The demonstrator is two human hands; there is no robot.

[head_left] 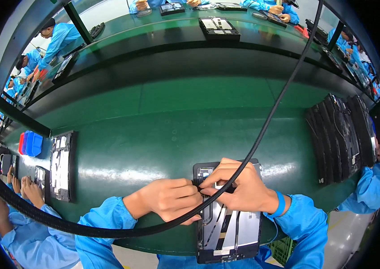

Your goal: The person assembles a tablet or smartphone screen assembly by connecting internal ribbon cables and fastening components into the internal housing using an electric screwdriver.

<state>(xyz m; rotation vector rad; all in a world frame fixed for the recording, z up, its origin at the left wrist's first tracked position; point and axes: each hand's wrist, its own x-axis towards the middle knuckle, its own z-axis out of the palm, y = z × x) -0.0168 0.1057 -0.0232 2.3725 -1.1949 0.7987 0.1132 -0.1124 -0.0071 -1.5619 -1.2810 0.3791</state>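
Observation:
An opened tablet [249, 226] with a black frame, silver inner plates and dark ribbon strips lies at the table's front edge before me. My left hand [172, 198] is closed at its upper left edge, fingers curled and thumb and forefinger pinched. From above, my right hand [240, 186] reaches over the tablet, its thumb and forefinger pinched together close to the left fingertips. Something small and dark shows between the two hands, too small to name. A blue wristband [281, 204] with a thin cord circles my right wrist.
Several dark device units [340, 139] stand on edge in a row at the right. Another opened tablet [62, 166] lies at left, near blue bins [33, 143]. A thick black cable [272, 112] crosses the view. A raised shelf [154, 42] spans the back; co-workers sit around.

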